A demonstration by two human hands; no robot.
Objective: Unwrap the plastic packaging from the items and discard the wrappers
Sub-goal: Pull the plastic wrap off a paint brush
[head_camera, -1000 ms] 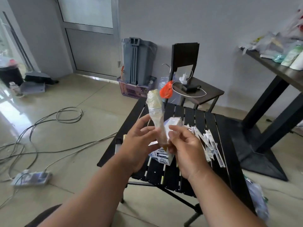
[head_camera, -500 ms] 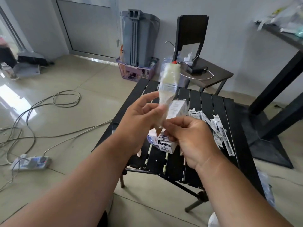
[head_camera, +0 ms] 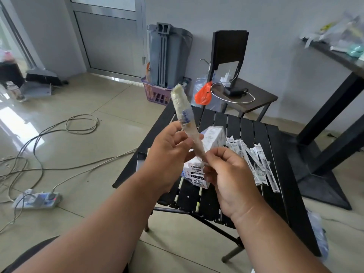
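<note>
A long plastic-wrapped item (head_camera: pixel 186 123) is held tilted above the black slatted bench (head_camera: pixel 279 174). Its middle is grasped in the grip of the left hand (head_camera: pixel 167 154), fingers curled round it, while its lower tip is pinched in the grip of the right hand (head_camera: pixel 228 174). Beneath the hands a white box (head_camera: pixel 213 137) is seen on the bench, with a heap of sealed white sachets (head_camera: pixel 256 164) just beside it.

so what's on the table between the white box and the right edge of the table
In the head view, a loose pile of narrow wrapped packets lies on the black slatted table, fanned out right of the white box, which sits behind the hands.
</note>
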